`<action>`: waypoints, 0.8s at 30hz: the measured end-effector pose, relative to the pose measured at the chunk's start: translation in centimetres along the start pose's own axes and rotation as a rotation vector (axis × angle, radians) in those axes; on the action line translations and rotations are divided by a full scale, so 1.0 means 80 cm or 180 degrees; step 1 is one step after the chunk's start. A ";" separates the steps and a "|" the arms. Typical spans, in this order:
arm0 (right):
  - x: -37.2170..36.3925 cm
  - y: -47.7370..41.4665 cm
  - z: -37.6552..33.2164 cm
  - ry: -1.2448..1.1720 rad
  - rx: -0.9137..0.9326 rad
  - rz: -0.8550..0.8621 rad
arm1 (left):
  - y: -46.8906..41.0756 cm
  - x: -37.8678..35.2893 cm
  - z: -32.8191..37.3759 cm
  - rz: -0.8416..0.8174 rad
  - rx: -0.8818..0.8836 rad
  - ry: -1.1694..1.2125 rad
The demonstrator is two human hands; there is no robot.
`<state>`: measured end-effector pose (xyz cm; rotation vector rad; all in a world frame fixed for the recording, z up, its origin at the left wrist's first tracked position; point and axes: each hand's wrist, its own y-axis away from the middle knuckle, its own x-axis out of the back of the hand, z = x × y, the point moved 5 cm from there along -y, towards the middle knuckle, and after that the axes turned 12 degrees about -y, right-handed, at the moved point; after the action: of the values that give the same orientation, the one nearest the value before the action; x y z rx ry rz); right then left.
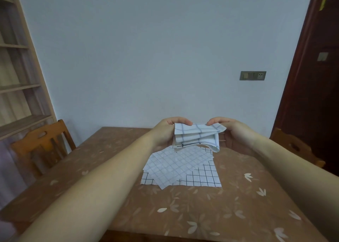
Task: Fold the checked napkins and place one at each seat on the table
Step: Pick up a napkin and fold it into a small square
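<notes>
A white napkin with a dark checked grid (197,136) is held above the table, folded into several layers. My left hand (167,130) pinches its left top corner and my right hand (233,131) pinches its right top corner. Under it, flat on the table, lies a loose pile of more checked napkins (181,168), overlapping at different angles. The table (192,208) has a brown cloth with a pale flower print.
A wooden chair (44,146) stands at the table's left side and another chair (297,146) at the right side. Shelves (16,86) fill the left wall. A dark wooden door (315,86) is at the right. The wall behind carries a socket panel (252,75).
</notes>
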<state>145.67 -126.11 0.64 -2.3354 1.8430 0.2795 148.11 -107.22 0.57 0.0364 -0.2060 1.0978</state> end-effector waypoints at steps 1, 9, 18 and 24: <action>0.000 0.000 0.000 0.0043 0.0001 -0.0015 | 0.001 0.000 0.000 -0.0011 0.0001 -0.0012; -0.001 0.003 -0.006 0.0426 0.0136 -0.0005 | 0.000 0.009 -0.003 0.0359 0.0087 -0.0033; 0.000 0.003 -0.009 0.1251 0.0350 0.0365 | -0.013 0.011 -0.018 0.0676 0.0745 0.0259; 0.002 -0.002 -0.007 0.1294 0.0422 0.0502 | -0.021 0.004 -0.020 0.0515 0.0549 -0.0240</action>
<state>145.91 -126.32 1.15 -2.2848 2.1483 -0.3170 149.99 -107.53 -0.82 0.2187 -0.1836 1.2745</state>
